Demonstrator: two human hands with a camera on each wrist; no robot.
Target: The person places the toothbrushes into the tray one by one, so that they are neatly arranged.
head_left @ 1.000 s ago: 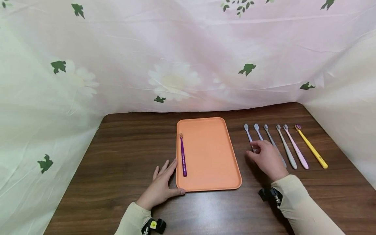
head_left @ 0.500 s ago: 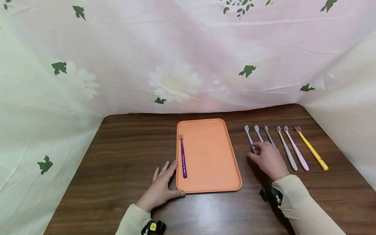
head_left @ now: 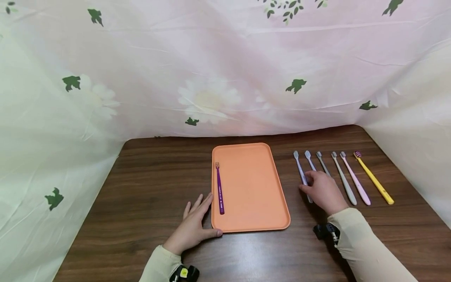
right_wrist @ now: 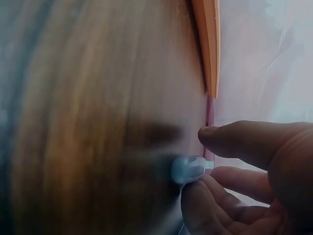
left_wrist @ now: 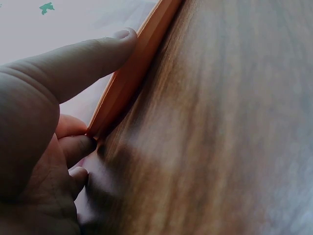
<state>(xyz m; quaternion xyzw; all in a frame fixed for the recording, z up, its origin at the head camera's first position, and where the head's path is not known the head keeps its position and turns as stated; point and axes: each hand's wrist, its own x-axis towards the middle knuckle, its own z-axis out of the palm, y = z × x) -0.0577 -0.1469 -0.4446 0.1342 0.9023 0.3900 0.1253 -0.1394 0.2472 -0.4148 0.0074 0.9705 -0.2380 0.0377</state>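
Observation:
In the head view an orange tray (head_left: 251, 184) lies mid-table, a purple toothbrush (head_left: 220, 190) along its left side. My left hand (head_left: 192, 229) rests at the tray's near left corner, fingers straight at its side and thumb on the near rim. My right hand (head_left: 324, 192) hovers low over the left end of a toothbrush row. Its thumb crosses the leftmost pale blue toothbrush (head_left: 299, 166), whose handle end shows below. The right wrist view has a bluish handle end (right_wrist: 188, 169) between thumb and fingers, the thumb apart from it. The hand partly covers a second pale blue toothbrush (head_left: 310, 158) and a grey one (head_left: 322, 162).
Right of the hand lie a grey-green toothbrush (head_left: 343, 178), a pink one (head_left: 355, 178) and a yellow one (head_left: 373, 178) with purple bristles. A printed cloth (head_left: 225, 70) hangs behind and beside the wooden table (head_left: 151, 176).
My right hand has shifted slightly right and towards me, uncovering the handle end of the leftmost toothbrush. My left hand stays in place at the tray.

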